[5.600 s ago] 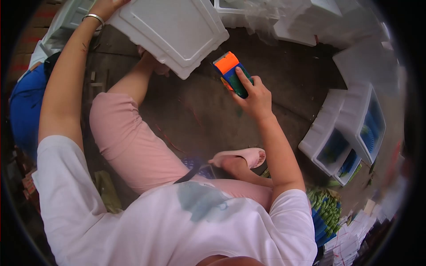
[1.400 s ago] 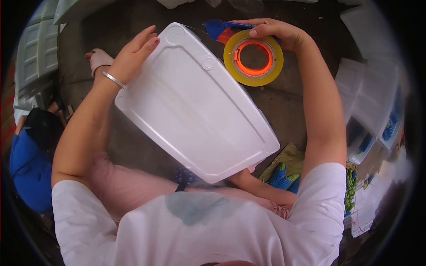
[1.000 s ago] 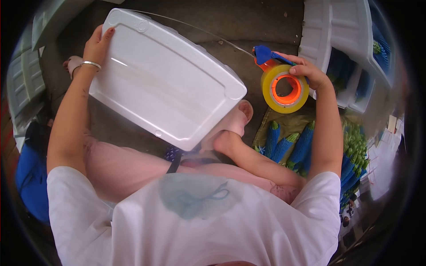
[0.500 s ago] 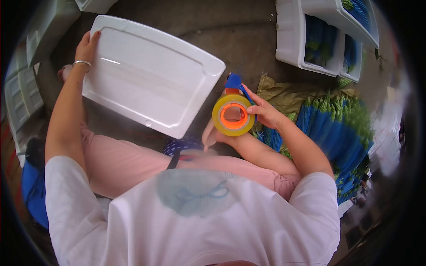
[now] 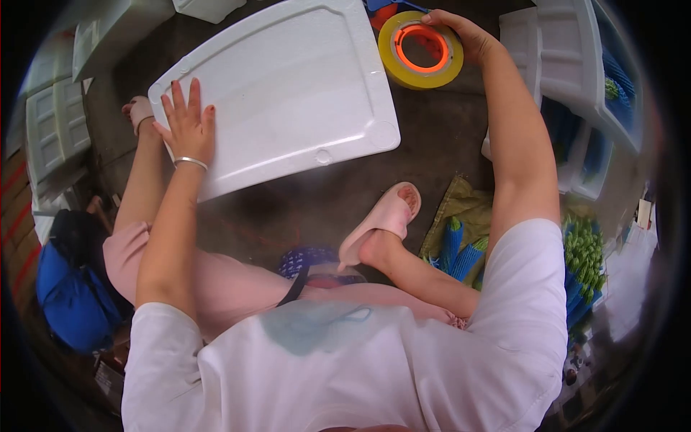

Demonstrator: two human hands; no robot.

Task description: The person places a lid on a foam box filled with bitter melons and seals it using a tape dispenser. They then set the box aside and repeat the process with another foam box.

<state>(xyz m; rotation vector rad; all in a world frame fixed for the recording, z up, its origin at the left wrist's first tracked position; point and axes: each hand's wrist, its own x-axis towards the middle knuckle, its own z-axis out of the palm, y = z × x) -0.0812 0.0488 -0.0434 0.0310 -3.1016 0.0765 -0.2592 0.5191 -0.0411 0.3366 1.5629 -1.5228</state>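
Observation:
A large white foam box (image 5: pixel 288 90) stands in front of me, its smooth lid facing up. Flat on the near left part of this lid lies my left hand (image 5: pixel 188 126), fingers spread. Off the box's far right corner, my right hand (image 5: pixel 464 37) grips a tape dispenser (image 5: pixel 430 79) loaded with a wide yellow roll on an orange core. Part of the dispenser's blue frame shows behind the roll, partly cut off by the top of the view. Whether its tape touches the box cannot be made out.
White foam boxes (image 5: pixel 568 50) holding blue-netted green vegetables stand at the right. Below them, more netted bundles (image 5: pixel 461 255) lie by a brownish sack (image 5: pixel 461 198). A blue bag (image 5: pixel 75 295) is at the left; my sandalled foot (image 5: pixel 378 223) rests near the box.
My left hand has gone from the box's left edge to flat on its lid. The right hand has carried the tape dispenser forward and right. The box appears turned.

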